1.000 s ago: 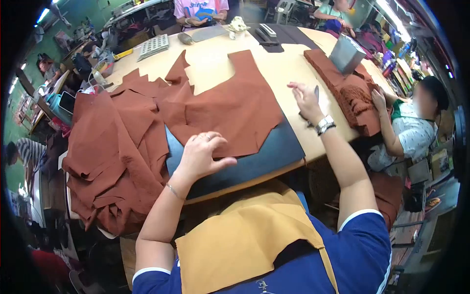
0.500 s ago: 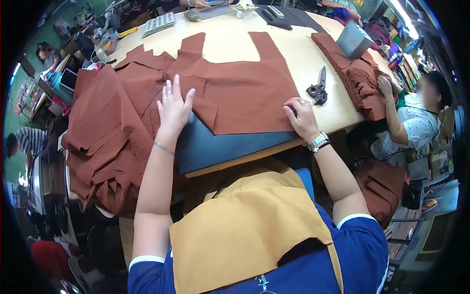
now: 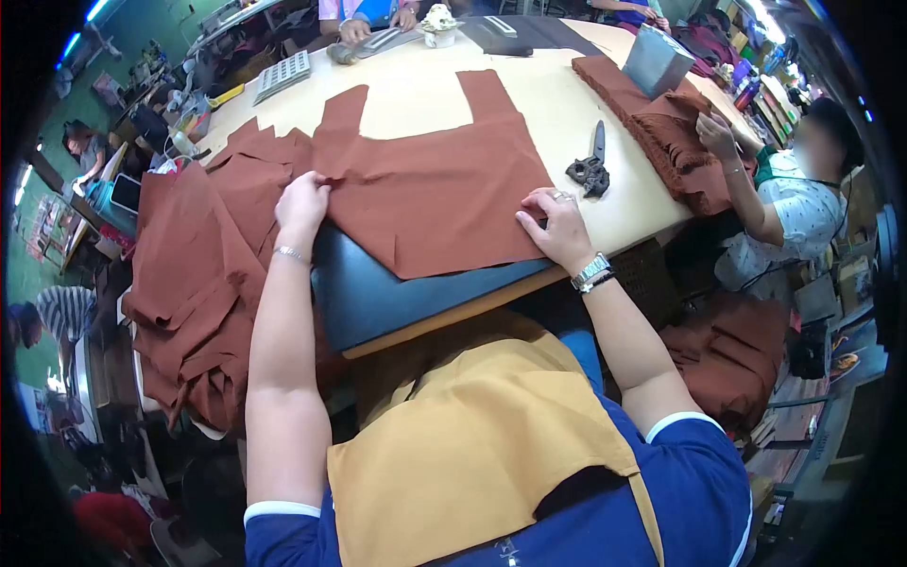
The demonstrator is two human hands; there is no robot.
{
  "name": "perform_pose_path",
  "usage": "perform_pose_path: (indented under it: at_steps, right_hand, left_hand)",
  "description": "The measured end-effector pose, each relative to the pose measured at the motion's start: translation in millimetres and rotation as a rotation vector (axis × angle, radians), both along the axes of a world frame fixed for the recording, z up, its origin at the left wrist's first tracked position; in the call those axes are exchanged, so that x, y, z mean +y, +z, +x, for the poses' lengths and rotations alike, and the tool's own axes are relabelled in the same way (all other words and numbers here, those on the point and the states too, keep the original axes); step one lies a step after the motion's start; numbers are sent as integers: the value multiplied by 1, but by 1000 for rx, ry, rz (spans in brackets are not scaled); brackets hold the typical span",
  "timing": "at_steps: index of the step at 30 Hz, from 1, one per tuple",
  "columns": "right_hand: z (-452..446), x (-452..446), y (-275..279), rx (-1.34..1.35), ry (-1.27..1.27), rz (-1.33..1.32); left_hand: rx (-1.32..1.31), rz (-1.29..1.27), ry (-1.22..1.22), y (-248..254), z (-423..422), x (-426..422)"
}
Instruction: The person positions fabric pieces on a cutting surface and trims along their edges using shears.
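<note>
A rust-brown cut fabric piece with two straps pointing away lies across the front of the table. My left hand is closed on its left edge, with the fabric bunched at the fingertips. At the opposite edge, my right hand has its fingers curled down with the thumb near them, pinching the cloth by its look. The near corner of the piece droops over a dark blue mat. Beside my left hand rises a heap of brown fabric.
Black-handled scissors lie right of the fabric piece. Further right, a metal block stands on a brown fabric stack, where a co-worker handles cloth. A calculator and a white cup sit towards the back.
My left hand has gone from spread fingers to closed on the fabric's left edge, and the folded-over left part is now opened out flatter. The co-worker's hand has risen.
</note>
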State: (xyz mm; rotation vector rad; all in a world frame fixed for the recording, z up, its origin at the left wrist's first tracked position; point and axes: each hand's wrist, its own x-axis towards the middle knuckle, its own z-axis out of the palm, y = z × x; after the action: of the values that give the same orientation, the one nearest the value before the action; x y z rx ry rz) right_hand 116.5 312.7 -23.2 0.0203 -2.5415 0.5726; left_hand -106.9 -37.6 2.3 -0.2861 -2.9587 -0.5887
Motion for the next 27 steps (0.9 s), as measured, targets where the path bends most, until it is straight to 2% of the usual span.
perform_pose_path:
  at_steps: [4,6,7,8,10,12,14,15,16,18,20,22,25,27]
  right_hand:
    - [5,-2,0,-31,81,0]
    - [8,1,6,-47,172,-50]
    - [7,7,9,-11,174,-21]
    - [1,19,9,57,145,-73]
    - [-5,51,13,124,-114,-37]
    - [-16,95,12,58,-342,-29]
    - [-26,129,9,-254,-511,-32]
    - [-30,138,9,-405,-594,-32]
    - [-32,140,13,-449,-604,14]
    - [-38,141,23,-520,-625,111]
    - [-47,145,22,-595,-678,183]
    - [-51,150,19,-578,-678,204]
    - [-54,162,21,-735,-606,-14]
    - [-44,180,13,-729,-524,-606]
  left_hand:
    - [152,-10,131,37,41,-38]
    - [74,-151,252,50,64,-60]
    - [163,-109,183,30,59,-88]
    - [211,-170,275,33,65,-90]
    - [475,-167,206,41,79,-80]
    - [629,-131,-99,59,84,-42]
    - [498,-67,-355,85,105,22]
    - [413,-53,-464,81,107,50]
    - [333,-36,-571,73,109,73]
    - [248,-183,-632,40,111,111]
    - [149,-142,-649,4,103,140]
    - [24,-190,-631,-7,103,152]
    - [19,-182,-605,-20,89,145]
    - [7,-172,-605,-18,82,134]
